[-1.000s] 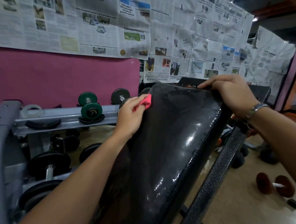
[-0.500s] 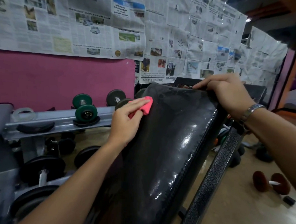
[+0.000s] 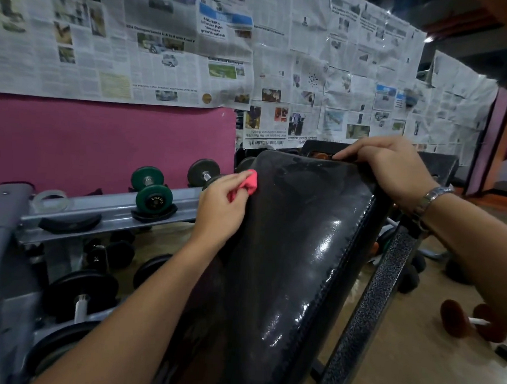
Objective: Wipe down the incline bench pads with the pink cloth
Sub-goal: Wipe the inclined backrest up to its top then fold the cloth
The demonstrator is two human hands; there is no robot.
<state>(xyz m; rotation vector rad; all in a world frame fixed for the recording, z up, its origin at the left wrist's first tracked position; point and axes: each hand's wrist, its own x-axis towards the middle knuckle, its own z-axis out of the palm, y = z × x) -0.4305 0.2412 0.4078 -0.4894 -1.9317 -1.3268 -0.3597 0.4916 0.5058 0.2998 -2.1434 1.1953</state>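
Note:
The black, glossy incline bench pad slopes up from the bottom centre to the upper middle of the head view. My left hand grips the crumpled pink cloth and holds it against the pad's upper left edge. My right hand, with a metal watch at the wrist, curls over the pad's top right corner and grips it. Most of the cloth is hidden inside my left fingers.
A grey dumbbell rack stands left of the bench with a green dumbbell and black dumbbells on it. The bench's textured black frame bar runs down the right. A reddish dumbbell lies on the wooden floor at right. Newspaper covers the wall behind.
My left hand with the pink cloth has shifted slightly along the pad's upper left edge. My right hand stays on the top corner. The camera view has drifted a little.

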